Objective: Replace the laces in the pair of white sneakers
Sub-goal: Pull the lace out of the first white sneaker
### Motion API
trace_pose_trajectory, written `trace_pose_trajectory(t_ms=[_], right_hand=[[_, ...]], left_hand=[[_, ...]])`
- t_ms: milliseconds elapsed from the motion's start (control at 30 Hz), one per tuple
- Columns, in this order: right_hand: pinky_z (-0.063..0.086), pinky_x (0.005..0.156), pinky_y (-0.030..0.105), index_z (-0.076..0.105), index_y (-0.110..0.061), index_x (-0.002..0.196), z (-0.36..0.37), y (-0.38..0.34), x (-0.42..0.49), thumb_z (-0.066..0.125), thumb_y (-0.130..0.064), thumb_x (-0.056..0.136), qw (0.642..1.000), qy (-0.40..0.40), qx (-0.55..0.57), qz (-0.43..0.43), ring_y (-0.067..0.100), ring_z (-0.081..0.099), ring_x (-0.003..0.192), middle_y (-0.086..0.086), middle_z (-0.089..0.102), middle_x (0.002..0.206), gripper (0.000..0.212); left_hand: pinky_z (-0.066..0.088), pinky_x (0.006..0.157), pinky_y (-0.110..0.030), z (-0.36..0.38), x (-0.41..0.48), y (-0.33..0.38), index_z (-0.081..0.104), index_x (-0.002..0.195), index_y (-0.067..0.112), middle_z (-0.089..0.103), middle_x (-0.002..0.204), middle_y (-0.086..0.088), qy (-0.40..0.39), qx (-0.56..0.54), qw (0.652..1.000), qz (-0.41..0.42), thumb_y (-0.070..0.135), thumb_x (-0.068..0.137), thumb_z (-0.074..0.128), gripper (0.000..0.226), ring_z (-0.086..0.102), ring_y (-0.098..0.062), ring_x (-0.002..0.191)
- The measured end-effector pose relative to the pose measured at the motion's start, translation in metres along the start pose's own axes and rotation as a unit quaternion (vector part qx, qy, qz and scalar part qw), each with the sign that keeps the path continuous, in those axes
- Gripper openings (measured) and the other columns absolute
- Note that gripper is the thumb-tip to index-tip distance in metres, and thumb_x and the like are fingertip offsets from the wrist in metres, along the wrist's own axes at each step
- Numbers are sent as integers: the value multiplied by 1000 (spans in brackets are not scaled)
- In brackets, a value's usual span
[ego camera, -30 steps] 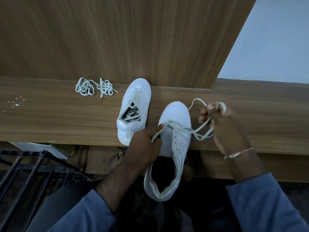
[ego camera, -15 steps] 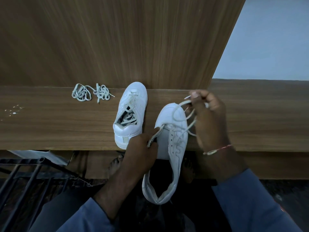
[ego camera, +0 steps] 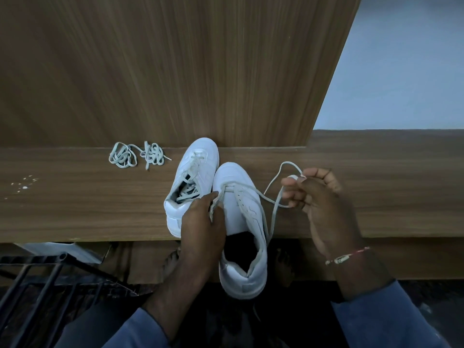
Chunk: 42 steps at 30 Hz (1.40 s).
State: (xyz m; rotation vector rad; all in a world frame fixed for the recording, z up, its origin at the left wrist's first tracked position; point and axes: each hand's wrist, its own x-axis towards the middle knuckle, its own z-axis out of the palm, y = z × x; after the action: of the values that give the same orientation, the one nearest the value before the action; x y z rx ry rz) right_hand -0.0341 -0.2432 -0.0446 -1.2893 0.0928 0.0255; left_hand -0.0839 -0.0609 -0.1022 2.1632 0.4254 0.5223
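Sneaker lies toe-away, heel overhanging the table. Left hand pinches one lace end right at the eyelets, while right hand pinches the other, out to the shoe's right.

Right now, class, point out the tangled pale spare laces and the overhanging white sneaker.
Tangled pale spare laces (ego camera: pixel 152 154): head view, on the right clump.
Overhanging white sneaker (ego camera: pixel 232 175): head view, on the toe cap.

White sneakers, wood-grain brown shelf
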Motion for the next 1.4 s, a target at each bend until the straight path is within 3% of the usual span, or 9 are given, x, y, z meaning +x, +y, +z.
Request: trace_pose_trajectory(t_ms=[200,400,600,767,900,1033,1133,1267,1400], right_hand=[[47,67,35,64,-13,103,9,-1,-32,47,-6,99,982,-156,-99,36,24,66,70,12,75,91,19],[48,49,26,61,-9,97,18,-15,-48,65,-30,82,969,-232,-82,36,15,60,57,9,76,90,26],[45,46,28,64,-1,86,6,-12,-39,72,-26,84,975,-129,-179,-15,21,66,56,10,73,73,26],[53,73,35,67,-16,96,-10,-1,-44,67,-16,92,926,-261,-270,39,20,70,76,4,75,83,4],[50,65,36,67,-12,85,-12,0,-47,60,-43,93,884,-315,-340,68,27,64,63,7,69,67,33],[48,52,29,66,-12,69,1,-19,-59,54,-43,94,915,-357,-6,191,21,58,49,8,57,53,41],[58,63,30,66,-8,75,22,-24,-52,44,-34,92,938,-199,269,89,21,70,67,8,67,68,38],[50,72,14,72,-13,83,11,-8,-35,52,-26,100,949,-100,-251,-163,5,70,76,-4,73,77,29],[41,57,18,66,-19,73,-3,1,-41,49,-27,102,873,-257,-416,-2,1,55,51,-8,62,58,34]], left_hand=[[48,82,-25,-19,-13,36,58,126,20,57,117,10,9,3,988,156,38,90,59,40,59,-5,99],[55,74,-36,-23,-31,53,45,135,27,71,94,-8,-278,-326,903,22,26,88,68,53,69,-21,81],[42,57,-18,-32,-21,49,72,83,18,58,55,7,-216,-210,953,26,26,90,62,15,52,-3,55],[46,58,-19,-37,-17,44,70,80,15,65,62,6,-252,-195,947,36,24,92,61,18,58,-5,57],[57,75,-41,-36,-18,39,70,80,16,73,76,1,-313,-142,936,77,19,93,61,17,70,-17,76],[48,60,-29,-34,-15,41,67,73,27,62,62,4,-288,-196,935,69,34,92,58,22,58,-13,59],[39,54,-22,-20,-21,42,63,76,28,53,57,11,-298,-171,933,108,36,94,52,23,47,-2,52],[41,55,-19,-14,-20,37,65,84,20,55,60,15,-260,-65,943,197,26,92,54,15,51,-2,56],[44,68,-17,-32,10,28,70,85,15,64,78,9,-140,0,965,223,18,88,54,16,58,-6,75]])
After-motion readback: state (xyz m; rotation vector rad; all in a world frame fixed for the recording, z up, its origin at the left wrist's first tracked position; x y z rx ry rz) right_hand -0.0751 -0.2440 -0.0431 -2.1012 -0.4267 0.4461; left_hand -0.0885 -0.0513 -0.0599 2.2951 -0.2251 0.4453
